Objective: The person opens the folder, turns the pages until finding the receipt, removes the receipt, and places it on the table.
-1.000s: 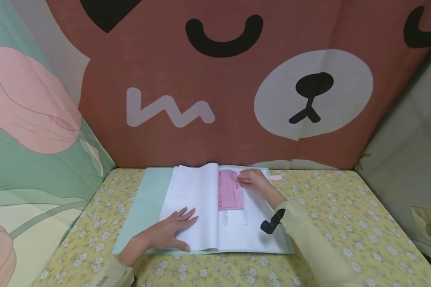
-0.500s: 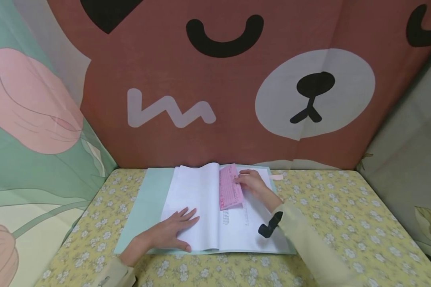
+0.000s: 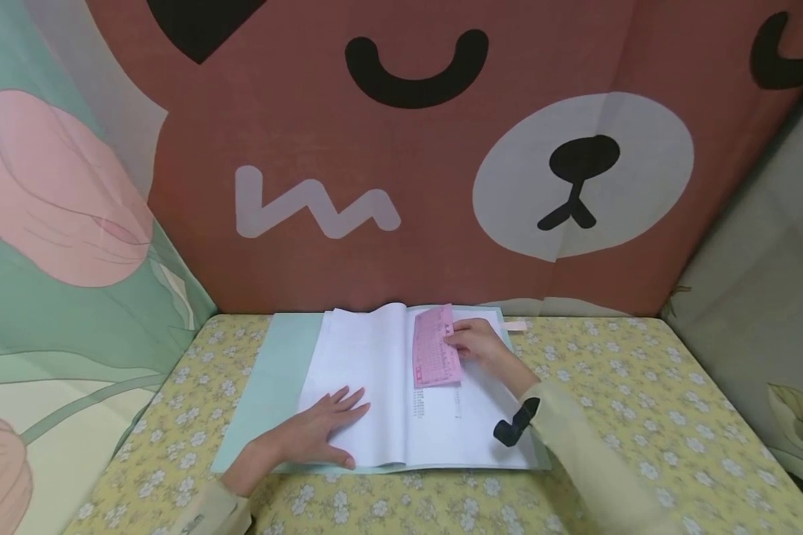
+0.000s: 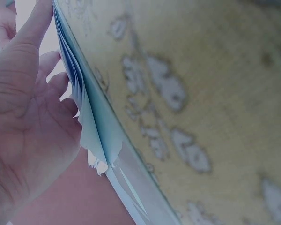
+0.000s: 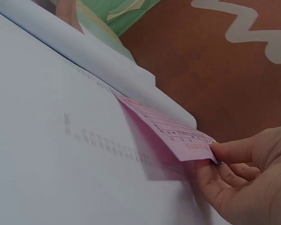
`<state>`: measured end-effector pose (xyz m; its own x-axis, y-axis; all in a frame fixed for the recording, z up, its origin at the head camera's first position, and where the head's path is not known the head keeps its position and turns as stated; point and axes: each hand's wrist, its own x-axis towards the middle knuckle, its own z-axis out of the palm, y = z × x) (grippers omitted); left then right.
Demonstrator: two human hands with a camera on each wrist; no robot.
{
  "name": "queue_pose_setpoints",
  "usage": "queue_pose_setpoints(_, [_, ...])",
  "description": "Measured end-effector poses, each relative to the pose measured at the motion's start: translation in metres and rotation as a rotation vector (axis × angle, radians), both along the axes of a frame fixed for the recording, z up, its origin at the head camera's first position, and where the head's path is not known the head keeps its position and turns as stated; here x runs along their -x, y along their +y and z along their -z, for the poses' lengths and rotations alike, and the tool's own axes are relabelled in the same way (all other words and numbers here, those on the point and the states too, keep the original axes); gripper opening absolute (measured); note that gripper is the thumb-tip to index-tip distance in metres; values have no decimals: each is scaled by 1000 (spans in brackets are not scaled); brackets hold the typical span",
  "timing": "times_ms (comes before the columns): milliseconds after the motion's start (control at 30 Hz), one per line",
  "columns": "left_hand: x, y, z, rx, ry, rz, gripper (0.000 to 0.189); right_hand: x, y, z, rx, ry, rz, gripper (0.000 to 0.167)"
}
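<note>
An open booklet (image 3: 468,431) of white pages in a light green cover (image 3: 277,357) lies on the table. My right hand (image 3: 485,348) pinches the right edge of a pink printed slip (image 3: 435,349) between thumb and fingers. In the right wrist view the slip (image 5: 164,126) is tilted up off the printed page (image 5: 84,164), its near side raised. With fingers spread, my left hand (image 3: 321,429) rests on the left page (image 3: 361,357). The left wrist view shows that hand (image 4: 33,117) over the booklet's layered page edges (image 4: 77,79).
A yellow flowered cloth (image 3: 642,416) covers the table. A pale pink tab (image 3: 516,326) sticks out past the booklet's right edge. Behind the table hangs a brown bear-print curtain (image 3: 401,267), close to the booklet's far edge.
The pink slip lay flat on the right page; my right hand now grips and lifts it, having shifted slightly right with it. My left hand has stayed in place.
</note>
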<state>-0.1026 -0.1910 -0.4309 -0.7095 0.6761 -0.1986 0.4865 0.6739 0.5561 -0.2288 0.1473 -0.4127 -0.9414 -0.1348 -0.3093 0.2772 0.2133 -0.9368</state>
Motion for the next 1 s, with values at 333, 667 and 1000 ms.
queue_pose_setpoints(333, [0, 0, 1, 15, 6, -12, 94, -6, 54, -8, -35, 10, -33, 43])
queue_pose_setpoints(667, [0, -1, 2, 24, 15, -14, 95, -20, 114, -11, -47, 17, -70, 42])
queue_pose_setpoints(1000, [1, -2, -1, 17, 27, 8, 90, -34, 177, -3, -225, -13, -69, 41])
